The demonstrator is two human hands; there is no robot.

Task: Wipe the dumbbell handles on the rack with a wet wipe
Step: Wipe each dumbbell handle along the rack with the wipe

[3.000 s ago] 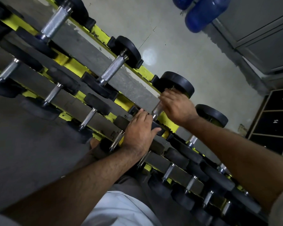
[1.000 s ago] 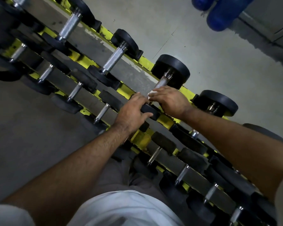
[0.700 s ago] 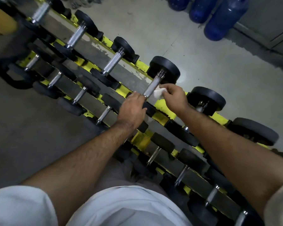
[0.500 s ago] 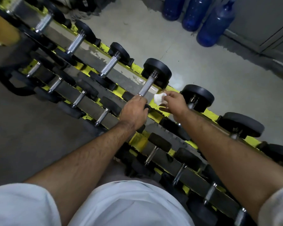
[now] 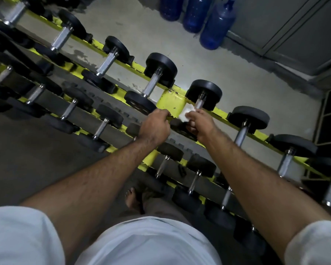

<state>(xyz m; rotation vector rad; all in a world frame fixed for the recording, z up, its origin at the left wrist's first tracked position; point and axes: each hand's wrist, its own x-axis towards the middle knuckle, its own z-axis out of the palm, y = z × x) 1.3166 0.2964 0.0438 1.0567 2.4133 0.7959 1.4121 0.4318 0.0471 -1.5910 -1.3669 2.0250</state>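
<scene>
Dumbbells with black round heads and silver metal handles [image 5: 151, 86] lie in rows on the yellow steel rack [image 5: 171, 103]. The right hand [image 5: 201, 122] pinches a crumpled white wet wipe [image 5: 186, 111] with curled fingers, just beside the lower end of one silver handle [image 5: 199, 102]. The left hand [image 5: 155, 126] rests with bent fingers on the yellow rail; whether it grips anything, I cannot tell. Three blue water bottles [image 5: 216, 25] stand on the grey floor behind.

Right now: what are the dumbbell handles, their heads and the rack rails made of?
Dumbbell handle: bright metal, likely chromed steel; it glints.
Dumbbell head: matte black, probably rubber-coated; no shine.
Rack rail: metal painted yellow; paint is chipped.
</scene>
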